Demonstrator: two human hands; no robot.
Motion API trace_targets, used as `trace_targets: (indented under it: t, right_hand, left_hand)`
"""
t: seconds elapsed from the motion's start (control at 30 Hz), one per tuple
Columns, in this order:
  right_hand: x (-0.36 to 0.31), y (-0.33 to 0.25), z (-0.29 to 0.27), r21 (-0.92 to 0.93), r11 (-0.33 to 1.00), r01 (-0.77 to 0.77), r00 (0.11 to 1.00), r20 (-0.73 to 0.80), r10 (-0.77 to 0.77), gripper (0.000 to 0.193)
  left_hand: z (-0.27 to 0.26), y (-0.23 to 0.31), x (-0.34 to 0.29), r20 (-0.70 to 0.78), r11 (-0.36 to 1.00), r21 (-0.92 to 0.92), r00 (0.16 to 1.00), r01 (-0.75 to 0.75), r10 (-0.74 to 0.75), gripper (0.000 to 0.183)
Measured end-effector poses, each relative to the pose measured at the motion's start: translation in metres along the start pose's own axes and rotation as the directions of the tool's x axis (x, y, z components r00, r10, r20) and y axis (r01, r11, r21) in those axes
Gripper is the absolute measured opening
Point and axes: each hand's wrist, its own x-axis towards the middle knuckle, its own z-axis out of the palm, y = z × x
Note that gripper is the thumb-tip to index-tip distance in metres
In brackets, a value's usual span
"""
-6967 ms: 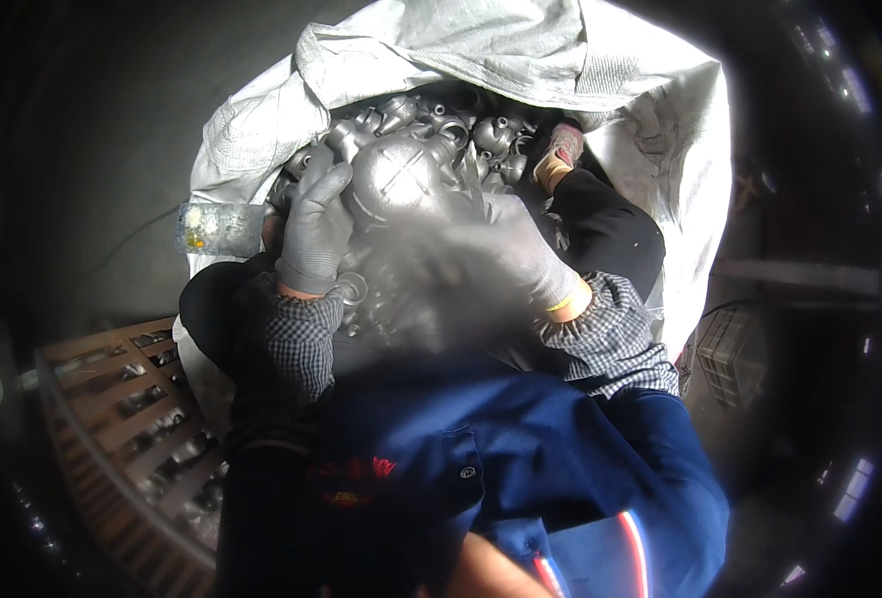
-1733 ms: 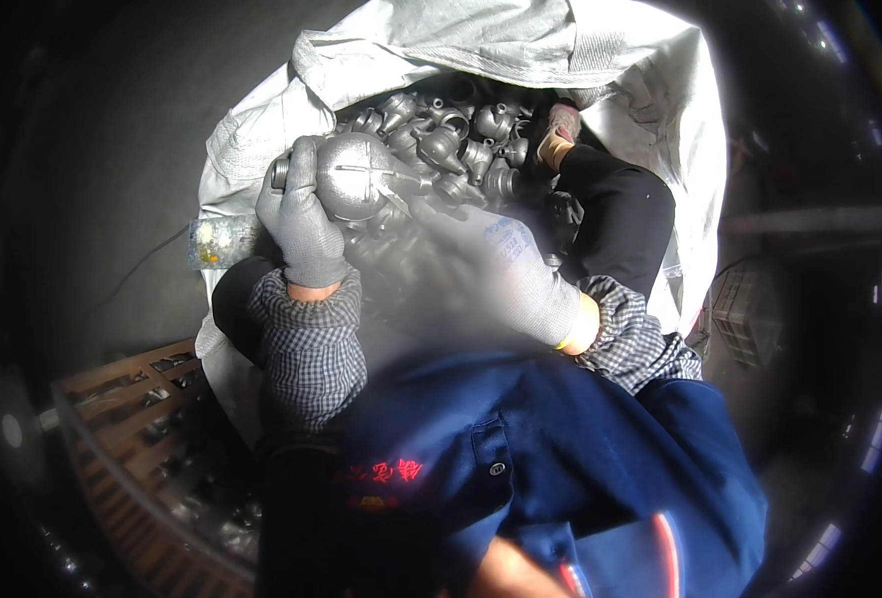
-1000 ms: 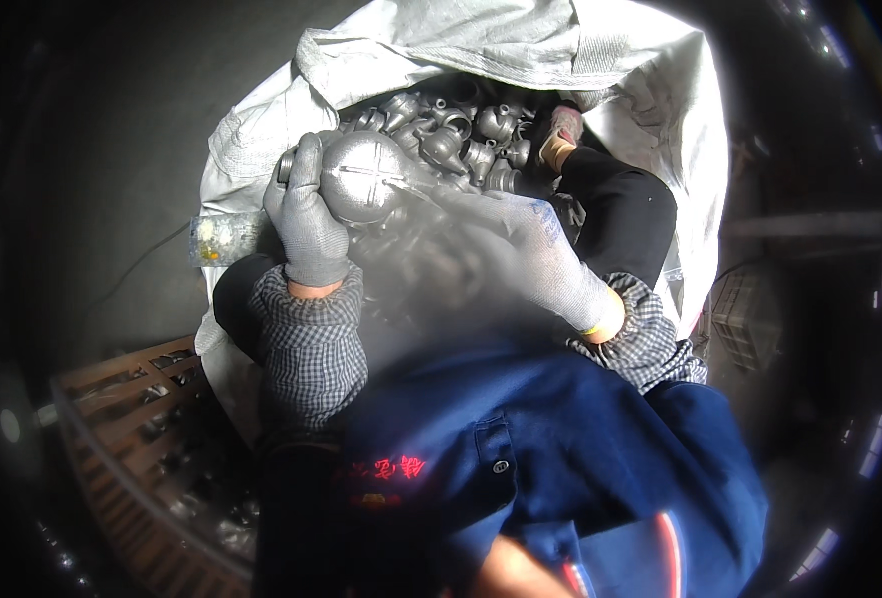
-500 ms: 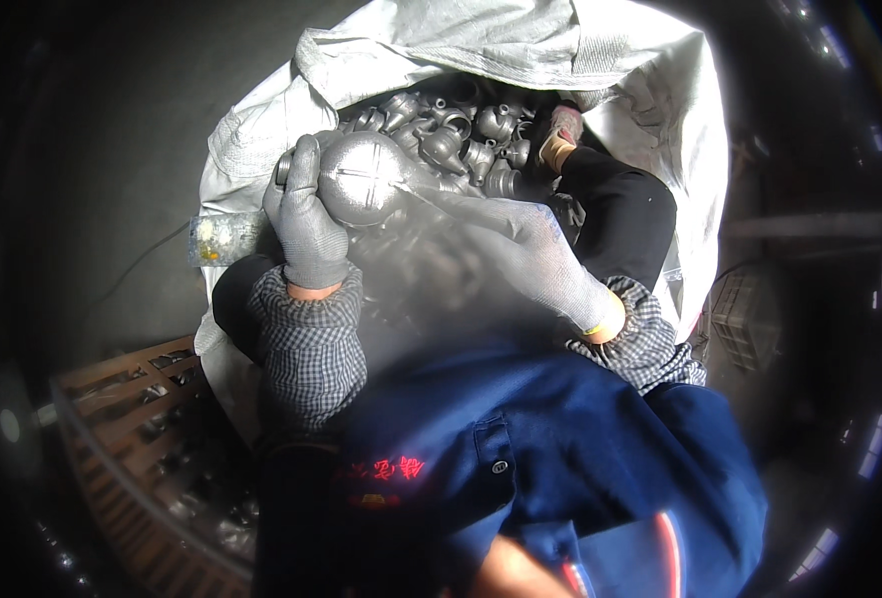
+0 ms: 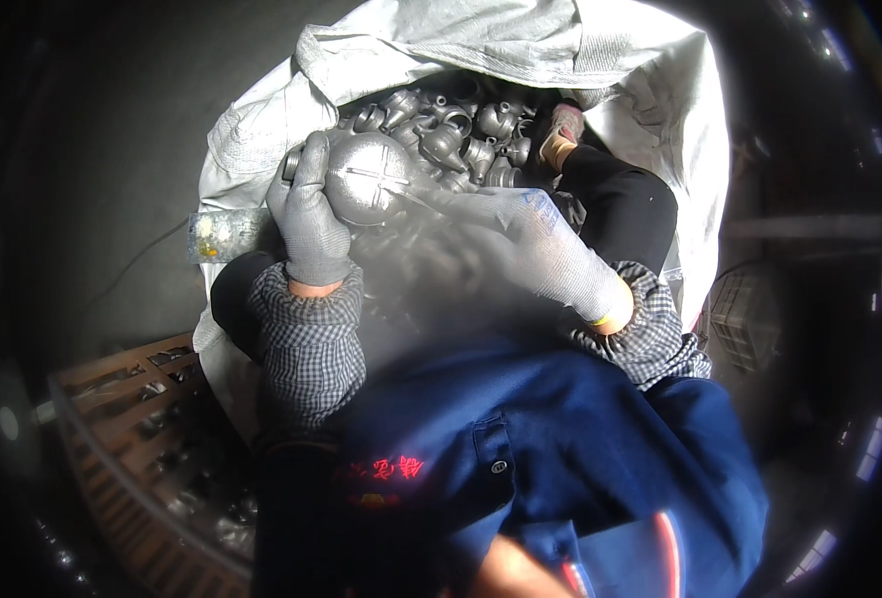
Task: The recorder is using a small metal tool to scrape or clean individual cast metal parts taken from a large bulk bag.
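Head view: the ball (image 5: 358,191), a silver part with a cross-shaped ridge (image 5: 385,179), is held up above the loose parts (image 5: 443,147) inside the white bag (image 5: 461,42). The left hand (image 5: 315,227) is wrapped round its left side, where the neck (image 5: 289,165) sticks out past the fingers. The right hand (image 5: 543,242) points in from the other side, with a thin blade-like strip (image 5: 419,199) between it and the ball; its fingertips are blurred, so I cannot tell whether they pinch that strip.

The step in hand looks like scraping or trimming along the ridge. The next move seems to call for a firm left grip and small, controlled right-hand strokes, clear of the left fingers.

Against seven seconds ago, the ball in hand is farther left and its cross sits upright rather than slanted. Since half a second ago, the pose has barely shifted.
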Motion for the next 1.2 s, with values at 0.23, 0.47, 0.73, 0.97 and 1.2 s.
trace_targets:
  t: [0.23, 0.47, 0.73, 0.97, 1.2]
  right_hand:
    - [-0.005, 0.003, -0.001, 0.009, 0.999, -0.047, 0.998, -0.041, 0.047, 0.035]
    - [-0.001, 0.003, 0.001, -0.053, 0.999, 0.007, 1.000, -0.021, -0.008, 0.037]
    - [-0.006, 0.003, 0.009, -0.171, 0.985, -0.013, 1.000, -0.019, 0.010, 0.037]
    - [-0.010, 0.003, 0.013, -0.313, 0.949, 0.017, 1.000, -0.008, -0.020, 0.050]
    - [-0.011, -0.005, 0.016, -0.479, 0.876, 0.055, 0.998, 0.017, -0.053, 0.053]
  left_hand:
    - [0.002, 0.002, 0.002, 0.008, 0.999, -0.016, 0.999, 0.035, -0.035, 0.020]
    - [0.003, 0.004, 0.000, -0.013, 1.000, 0.013, 1.000, 0.022, -0.022, 0.021]
    - [0.009, 0.004, 0.002, -0.062, 0.980, -0.093, 0.982, 0.174, -0.180, 0.025]
    - [0.002, -0.003, 0.009, 0.028, 0.906, -0.238, 0.935, 0.349, -0.353, 0.029]
    - [-0.013, -0.018, 0.021, 0.021, 0.879, -0.285, 0.920, 0.382, -0.392, 0.031]
